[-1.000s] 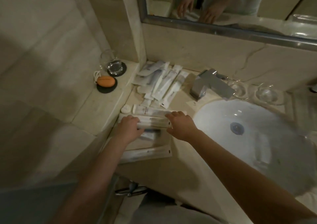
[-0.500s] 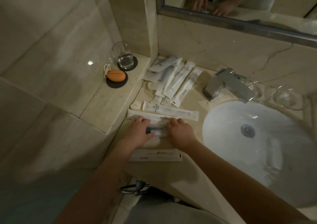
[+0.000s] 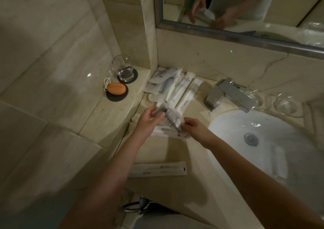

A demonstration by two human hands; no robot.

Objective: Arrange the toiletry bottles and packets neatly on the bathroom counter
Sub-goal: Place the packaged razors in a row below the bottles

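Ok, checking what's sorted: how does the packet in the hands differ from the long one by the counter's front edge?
The held packet is pinched aloft between left hand and right hand; the long packet lies flat, untouched. The held packet looks shorter and wider than the long packet. Both are pale.

The left hand [image 3: 149, 119] grips one end of a clear packet [image 3: 171, 117] and the right hand [image 3: 194, 127] pinches the other, holding it just above white packets [image 3: 168, 132] on the tabletop [image 3: 175, 155]. Beyond the hands lies a fan of long packets [image 3: 175, 86]. Nearer than the hands lies a single flat packet [image 3: 157, 170], and the sink [image 3: 280, 141] is to the right hand's right.
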